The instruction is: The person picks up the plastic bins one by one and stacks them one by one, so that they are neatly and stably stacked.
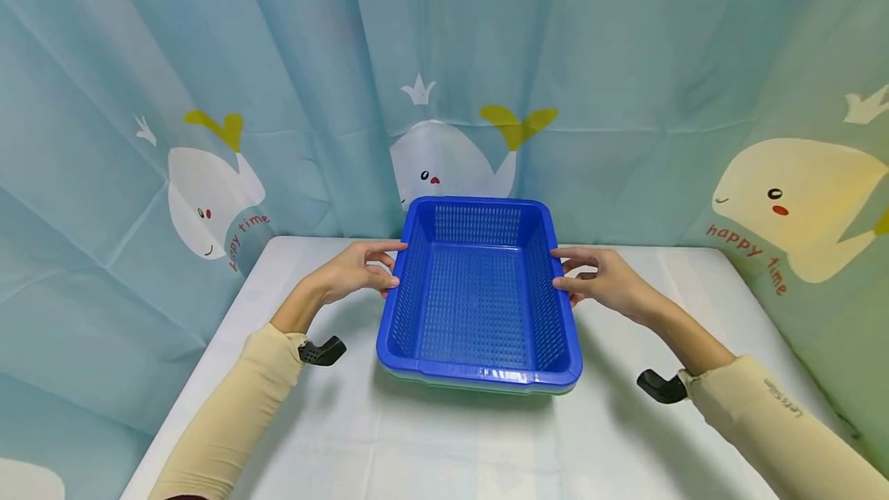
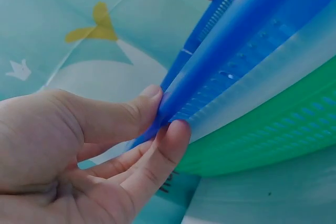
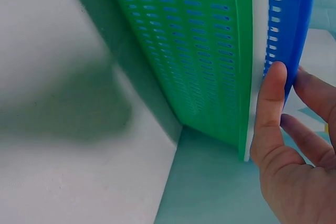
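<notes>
A blue plastic basket point(image 1: 475, 307) with slotted walls is nested over a white basket point(image 3: 260, 30) and a green basket point(image 3: 184, 35). Its inside holds nothing. My left hand point(image 1: 354, 272) pinches the blue rim at the left side, thumb and fingertips on either face of it in the left wrist view. On the opposite side, my right hand point(image 1: 604, 284) grips the same rim between thumb and fingers. The white rim shows as a pale band just under the blue one, and the green basket is lowest. From above, only a sliver of green appears below the front edge.
A white-covered table point(image 1: 430, 446) lies below the baskets, with their shadow on it. Behind and at both sides hangs a light blue curtain point(image 1: 611, 37) printed with whales. Black devices point(image 1: 322, 351) are strapped at both wrists over beige sleeves.
</notes>
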The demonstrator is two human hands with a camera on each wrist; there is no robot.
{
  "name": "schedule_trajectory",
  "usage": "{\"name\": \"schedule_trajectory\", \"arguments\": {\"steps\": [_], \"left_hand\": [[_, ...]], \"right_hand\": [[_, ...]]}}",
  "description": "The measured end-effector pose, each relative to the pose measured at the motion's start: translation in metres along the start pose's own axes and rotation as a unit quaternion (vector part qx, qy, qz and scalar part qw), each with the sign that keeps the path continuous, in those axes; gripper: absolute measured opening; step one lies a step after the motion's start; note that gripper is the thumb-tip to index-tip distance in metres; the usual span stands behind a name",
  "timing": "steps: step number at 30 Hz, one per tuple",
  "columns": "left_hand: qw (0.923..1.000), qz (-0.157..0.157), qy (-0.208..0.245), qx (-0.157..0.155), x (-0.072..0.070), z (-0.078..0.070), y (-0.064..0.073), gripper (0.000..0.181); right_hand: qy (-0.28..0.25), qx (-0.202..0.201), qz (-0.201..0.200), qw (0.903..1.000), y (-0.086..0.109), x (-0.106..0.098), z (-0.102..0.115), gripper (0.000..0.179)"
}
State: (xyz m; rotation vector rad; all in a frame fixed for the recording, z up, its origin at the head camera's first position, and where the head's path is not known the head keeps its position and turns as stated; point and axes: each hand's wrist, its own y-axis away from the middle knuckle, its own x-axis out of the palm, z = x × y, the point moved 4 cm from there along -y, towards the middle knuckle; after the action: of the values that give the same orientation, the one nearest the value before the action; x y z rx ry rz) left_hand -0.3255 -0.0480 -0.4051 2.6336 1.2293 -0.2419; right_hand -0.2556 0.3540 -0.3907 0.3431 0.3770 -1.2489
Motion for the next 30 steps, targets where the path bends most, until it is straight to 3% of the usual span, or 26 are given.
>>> {"name": "schedule_trajectory", "arguments": {"steps": [30], "left_hand": [[0.9997, -0.013, 0.004, -0.018, 0.0007, 0.0057, -0.0038, 0.067]], "right_hand": [[0.029, 0.029, -0.005, 0.9992, -0.0009, 0.0000, -0.0082, 0.061]]}}
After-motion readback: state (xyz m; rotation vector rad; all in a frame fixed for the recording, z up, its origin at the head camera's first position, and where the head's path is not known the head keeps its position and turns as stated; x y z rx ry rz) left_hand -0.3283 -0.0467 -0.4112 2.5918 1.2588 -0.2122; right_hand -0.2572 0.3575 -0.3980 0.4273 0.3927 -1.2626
